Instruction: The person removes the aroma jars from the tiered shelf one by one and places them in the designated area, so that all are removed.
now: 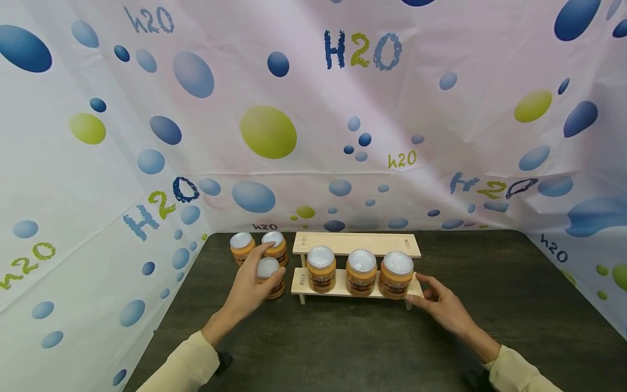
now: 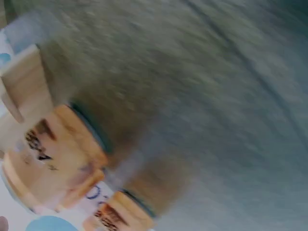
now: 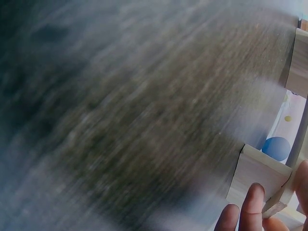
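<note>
Left hand (image 1: pixel 249 284) about orange jar (image 1: pixel 274 293), silvery lid (image 1: pixel 268 266), grip: can't tell | dark label (image 1: pixel 278 287) illegible | right hand (image 1: pixel 443 307) grasps wooden rack (image 1: pixel 357 243) | beyond hands, backdrop (image 1: pixel 313 90): "H2O"

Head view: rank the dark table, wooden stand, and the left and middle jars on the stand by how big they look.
1. Dark table
2. Wooden stand
3. Left jar and middle jar: they look alike, so unranked between them.
</note>
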Available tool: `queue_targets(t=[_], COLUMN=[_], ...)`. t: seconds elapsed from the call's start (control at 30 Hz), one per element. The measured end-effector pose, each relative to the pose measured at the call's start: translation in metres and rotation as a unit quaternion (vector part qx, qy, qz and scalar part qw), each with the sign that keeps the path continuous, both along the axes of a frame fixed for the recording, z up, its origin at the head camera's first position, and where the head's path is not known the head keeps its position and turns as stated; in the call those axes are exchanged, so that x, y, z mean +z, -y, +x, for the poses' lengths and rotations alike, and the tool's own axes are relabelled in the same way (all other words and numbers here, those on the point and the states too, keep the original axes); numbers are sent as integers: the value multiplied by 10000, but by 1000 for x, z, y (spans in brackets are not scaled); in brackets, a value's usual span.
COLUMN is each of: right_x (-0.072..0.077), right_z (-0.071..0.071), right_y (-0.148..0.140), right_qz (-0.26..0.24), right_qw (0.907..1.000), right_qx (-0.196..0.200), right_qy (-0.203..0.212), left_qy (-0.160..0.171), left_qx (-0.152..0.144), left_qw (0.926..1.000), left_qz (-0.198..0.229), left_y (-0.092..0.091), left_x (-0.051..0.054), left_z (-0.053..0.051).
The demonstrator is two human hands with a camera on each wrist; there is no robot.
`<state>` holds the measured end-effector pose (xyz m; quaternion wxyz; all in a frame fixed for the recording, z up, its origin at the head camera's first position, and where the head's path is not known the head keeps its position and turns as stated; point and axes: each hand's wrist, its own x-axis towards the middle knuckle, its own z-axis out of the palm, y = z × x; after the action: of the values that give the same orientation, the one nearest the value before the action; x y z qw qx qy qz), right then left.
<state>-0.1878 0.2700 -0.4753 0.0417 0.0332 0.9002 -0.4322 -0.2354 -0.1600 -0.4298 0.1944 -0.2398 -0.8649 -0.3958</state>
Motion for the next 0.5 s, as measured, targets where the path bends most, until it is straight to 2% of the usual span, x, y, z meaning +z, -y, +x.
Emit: queue_targets(t=[0.07, 0.17, 0.4, 0.5], right_x=[0, 0, 0, 1], right_z=[1, 1, 0, 0], right_y=[0, 0, -1, -1], right_qz=[-6, -41, -6, -30], right_qw=[10000, 10000, 10000, 10000], right_qx=[38, 56, 58, 67], right_qy=[6, -6, -25, -23], left_qy=[-70, 24, 667, 917], left_qx=[-117, -380, -1136, -1317], left_qw=[9999, 9991, 9908, 9863], left_qz=[99, 196, 297, 371], left_y=[-5, -14, -39, -48], left_x=[2, 6, 9, 8], left_z=[1, 0, -3, -3])
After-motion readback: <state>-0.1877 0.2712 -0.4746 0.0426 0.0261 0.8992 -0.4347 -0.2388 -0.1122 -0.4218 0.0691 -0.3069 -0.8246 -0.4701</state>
